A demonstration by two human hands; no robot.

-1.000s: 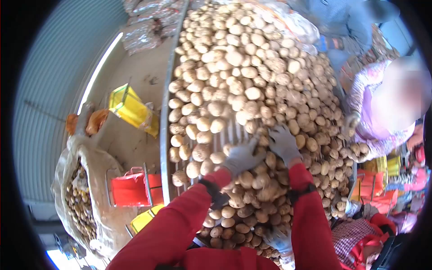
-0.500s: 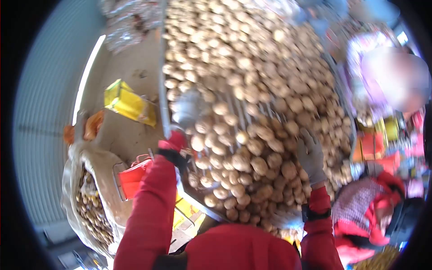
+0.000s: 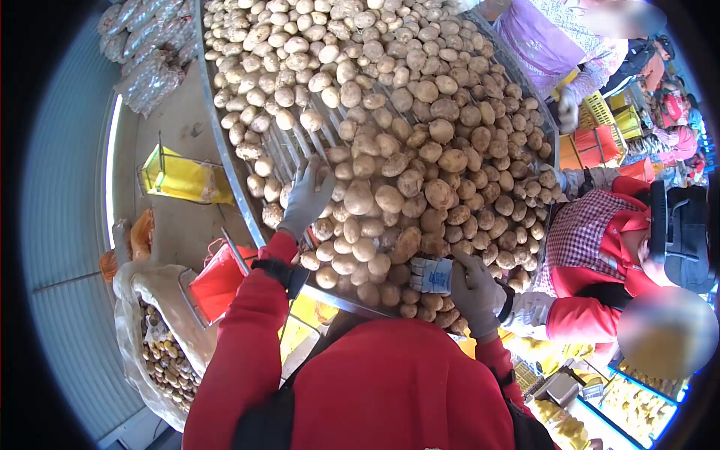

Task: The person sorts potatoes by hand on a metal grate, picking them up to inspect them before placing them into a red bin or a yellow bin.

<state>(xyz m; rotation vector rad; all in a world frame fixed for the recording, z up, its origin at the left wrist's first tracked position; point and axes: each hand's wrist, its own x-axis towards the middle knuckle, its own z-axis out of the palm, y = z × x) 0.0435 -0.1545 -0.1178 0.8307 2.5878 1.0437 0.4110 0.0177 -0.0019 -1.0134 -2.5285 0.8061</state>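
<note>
My left hand, in a grey glove, reaches over the left side of a metal-edged table heaped with potatoes. Its fingers are apart beside bare metal slats, and nothing shows in its grasp. Near the front edge, my right hand, also gloved, overlaps a co-worker's outstretched arm. At its fingertips is a white, blue-printed piece; whether it is part of a glove or an item is unclear. The overlap hides whether my right hand grips anything.
A co-worker in a checked apron is at the right; another in purple stands at the upper right. A yellow bag, red bag and large sack of potatoes are at the left.
My left hand has come into clear view on the potatoes by the slats. My right hand has moved toward the front edge and slightly left. A co-worker's arm now reaches in from the right.
</note>
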